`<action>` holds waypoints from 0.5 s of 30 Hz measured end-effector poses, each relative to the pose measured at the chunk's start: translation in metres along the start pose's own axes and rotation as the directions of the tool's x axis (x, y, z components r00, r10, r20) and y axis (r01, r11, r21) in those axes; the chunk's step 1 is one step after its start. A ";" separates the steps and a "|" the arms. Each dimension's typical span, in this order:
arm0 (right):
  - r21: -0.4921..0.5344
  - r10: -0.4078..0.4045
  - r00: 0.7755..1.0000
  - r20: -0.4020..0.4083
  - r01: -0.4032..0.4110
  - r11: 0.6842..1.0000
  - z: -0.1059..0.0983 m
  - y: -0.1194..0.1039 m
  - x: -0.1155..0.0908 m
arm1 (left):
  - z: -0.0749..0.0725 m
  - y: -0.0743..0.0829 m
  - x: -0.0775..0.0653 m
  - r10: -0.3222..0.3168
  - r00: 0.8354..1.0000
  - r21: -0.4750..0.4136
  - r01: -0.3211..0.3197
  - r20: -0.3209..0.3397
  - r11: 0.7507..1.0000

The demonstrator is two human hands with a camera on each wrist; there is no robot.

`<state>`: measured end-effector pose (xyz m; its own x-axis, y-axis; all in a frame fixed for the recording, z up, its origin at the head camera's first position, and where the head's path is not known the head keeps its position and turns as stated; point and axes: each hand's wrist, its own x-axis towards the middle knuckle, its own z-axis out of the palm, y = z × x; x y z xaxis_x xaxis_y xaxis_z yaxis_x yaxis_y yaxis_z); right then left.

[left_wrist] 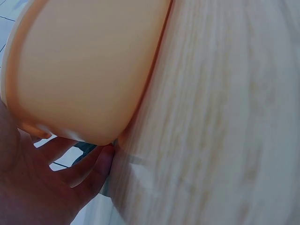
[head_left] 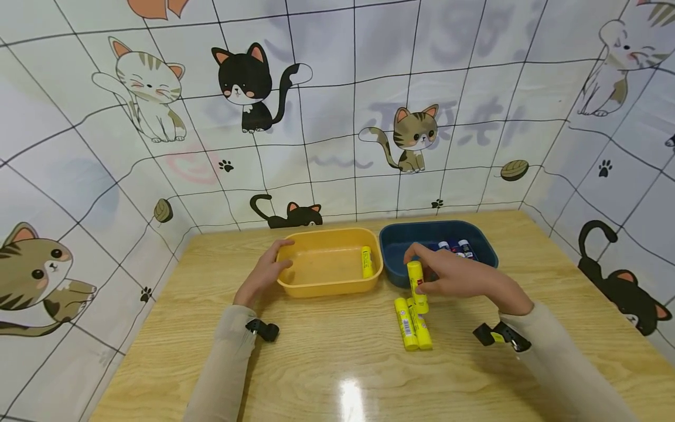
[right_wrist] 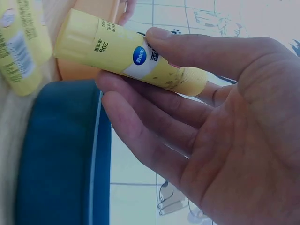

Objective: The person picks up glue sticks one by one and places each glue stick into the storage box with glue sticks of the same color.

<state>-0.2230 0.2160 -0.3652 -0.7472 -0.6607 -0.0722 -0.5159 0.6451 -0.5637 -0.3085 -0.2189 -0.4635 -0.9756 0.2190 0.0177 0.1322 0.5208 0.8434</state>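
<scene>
The right hand (head_left: 448, 274) grasps a yellow glue stick (head_left: 415, 274) between thumb and opposing fingers, seemingly to steady it above two other sticks (head_left: 405, 328) on the table (head_left: 306, 363); the left hand (head_left: 261, 275), fingers relaxed, touches the yellow bin (head_left: 327, 288), perhaps bracing it.

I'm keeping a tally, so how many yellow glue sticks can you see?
4: one yellow stick in the right hand, two side by side on the table, one in the yellow tray. More could be hidden in the blue tray behind the hand.
</scene>
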 end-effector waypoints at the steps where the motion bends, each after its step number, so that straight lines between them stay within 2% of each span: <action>1: -0.001 -0.001 1.000 -0.001 0.001 1.000 -0.002 -0.002 0.003 | 0.000 0.000 0.000 0.001 1.000 -0.001 -0.001 0.001 1.000; 7: -0.012 -0.026 0.999 -0.021 0.026 1.000 -0.011 -0.013 0.023 | 0.000 0.001 0.000 0.001 1.000 -0.013 -0.001 0.002 1.000; 15: 0.006 -0.077 0.997 0.001 0.077 0.997 -0.024 -0.026 0.052 | 0.000 -0.002 0.001 -0.002 1.000 -0.009 0.002 0.005 1.000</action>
<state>-0.2584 0.1735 -0.3347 -0.7051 -0.7085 -0.0293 -0.5693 0.5903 -0.5723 -0.3095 -0.2199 -0.4646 -0.9750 0.2220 0.0138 0.1291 0.5141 0.8479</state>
